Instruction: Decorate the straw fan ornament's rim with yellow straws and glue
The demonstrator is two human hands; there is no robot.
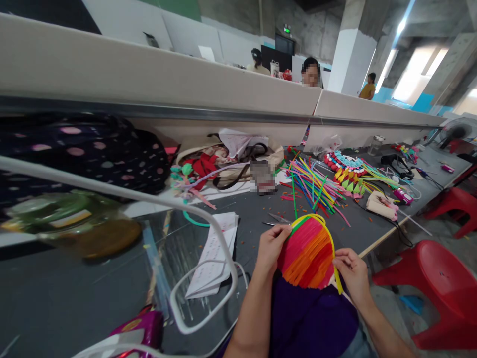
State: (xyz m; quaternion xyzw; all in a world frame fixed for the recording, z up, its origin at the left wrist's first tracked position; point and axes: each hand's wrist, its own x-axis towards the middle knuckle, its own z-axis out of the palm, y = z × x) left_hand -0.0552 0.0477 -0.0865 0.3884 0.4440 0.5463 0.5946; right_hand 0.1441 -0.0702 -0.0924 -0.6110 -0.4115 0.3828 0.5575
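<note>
- Nearest the lens, at the lower left of the frame, a white looped cable (208,278) and a magenta tool (143,330) lie on the dark worktop (55,303); both are well apart from my hands.
- Work item: a round disc of pipe cleaners (306,252), banded pink, red and orange, held lower centre of the frame above my lap, just off the near edge of the worktop.
- Step in hand, as I judge it: edging the disc. A yellow pipe cleaner (328,233) runs around the top rim and down the right side, with a green strand beside it at the upper left.
- Left hand (271,248): grip closed on the disc's left rim, thumb in front and fingers behind, forearm rising from the bottom edge of the frame.
- Right hand (352,273): fingertips pinched on the yellow pipe cleaner at the disc's lower right rim; its free tail hangs below the pinch. Wrist bent inward, forearm entering from the lower right.
- Next move, by my estimate: it calls for a steady left hold while the right hand presses the yellow strand close along the remaining lower rim, without buckling the bands.
- Loose pipe cleaners (316,186) lie centre right, a finished fan-shaped piece (346,171) beyond them, scissors (278,219) just above my left hand.
</note>
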